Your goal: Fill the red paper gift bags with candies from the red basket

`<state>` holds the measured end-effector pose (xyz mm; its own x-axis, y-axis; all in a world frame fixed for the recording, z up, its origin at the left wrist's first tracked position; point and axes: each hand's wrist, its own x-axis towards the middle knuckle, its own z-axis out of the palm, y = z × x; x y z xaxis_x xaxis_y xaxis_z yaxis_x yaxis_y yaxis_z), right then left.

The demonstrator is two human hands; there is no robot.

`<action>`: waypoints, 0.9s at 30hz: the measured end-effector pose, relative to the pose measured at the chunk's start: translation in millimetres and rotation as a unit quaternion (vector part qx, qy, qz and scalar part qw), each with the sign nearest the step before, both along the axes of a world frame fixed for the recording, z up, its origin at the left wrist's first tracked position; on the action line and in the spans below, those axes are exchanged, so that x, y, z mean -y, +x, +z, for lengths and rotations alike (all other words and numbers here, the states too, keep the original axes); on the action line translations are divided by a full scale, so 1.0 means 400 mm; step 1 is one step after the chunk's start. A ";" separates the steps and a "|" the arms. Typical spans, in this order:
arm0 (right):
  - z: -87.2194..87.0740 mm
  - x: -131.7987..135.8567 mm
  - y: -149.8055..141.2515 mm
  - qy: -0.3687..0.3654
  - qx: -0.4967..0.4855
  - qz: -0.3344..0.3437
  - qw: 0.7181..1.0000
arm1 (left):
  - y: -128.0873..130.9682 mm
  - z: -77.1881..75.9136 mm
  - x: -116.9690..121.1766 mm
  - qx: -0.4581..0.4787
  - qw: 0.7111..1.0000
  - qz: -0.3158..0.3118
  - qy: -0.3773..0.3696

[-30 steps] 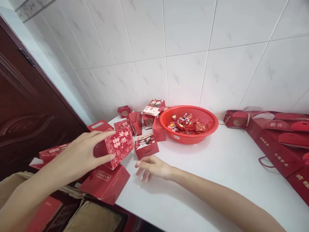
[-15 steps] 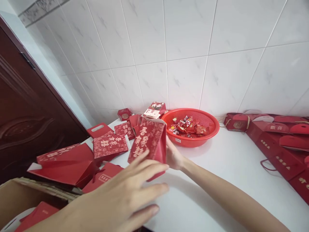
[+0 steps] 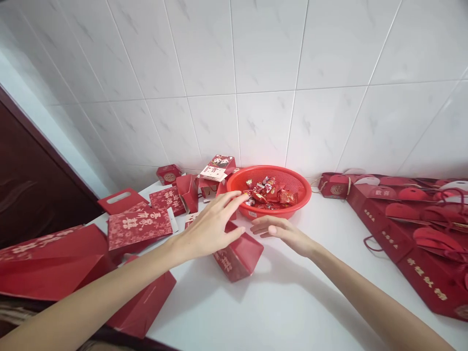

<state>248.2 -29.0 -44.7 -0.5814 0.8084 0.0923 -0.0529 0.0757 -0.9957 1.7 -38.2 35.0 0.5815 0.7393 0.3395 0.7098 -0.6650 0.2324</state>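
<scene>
since half a second ago the red gift box (image 3: 239,251), which was held upright between both hands, has come down onto the white table (image 3: 292,302) and now lies tipped on its side at the centre of the frame, its open mouth facing up and to the left. left hand (image 3: 208,229) has moved forward from the lower foreground and now rests over the box's upper edge with fingers spread and loose, touching it rather than clenching it. right hand (image 3: 283,233) has let go and hovers just right of the box, palm down, fingers open, holding nothing. just beyond both hands, in the upper middle of the frame, stands a red plastic basket (image 3: 300,192) with wrapped candies (image 3: 268,191) heaped in it; the left fingertips reach close to its near rim. to the left of the box lies a flat red sleeve with white characters (image 3: 139,226), and behind it more folded red boxes (image 3: 190,190) and a small box printed with a cartoon couple (image 3: 217,165) sit against the tiled wall (image 3: 234,73). at the lower left a large red paper bag (image 3: 47,263) lies flat. along the right edge of the frame runs a row of long red gift cases (image 3: 413,229) with handles.
</scene>
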 end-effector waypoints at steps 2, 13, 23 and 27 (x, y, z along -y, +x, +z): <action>0.005 0.011 -0.013 0.033 0.026 -0.030 0.999 | -0.005 -0.003 -0.007 0.010 0.999 0.039 -0.023; 0.041 0.114 -0.195 0.270 0.257 -0.155 0.915 | 0.050 -0.024 -0.010 0.195 0.979 -0.006 -0.059; 0.015 0.099 -0.067 0.272 -0.021 -0.197 0.942 | -0.062 0.009 -0.034 0.163 0.979 0.008 -0.121; -0.019 0.069 -0.057 0.317 -0.036 -0.186 0.929 | -0.050 0.015 -0.042 0.197 0.970 -0.010 -0.145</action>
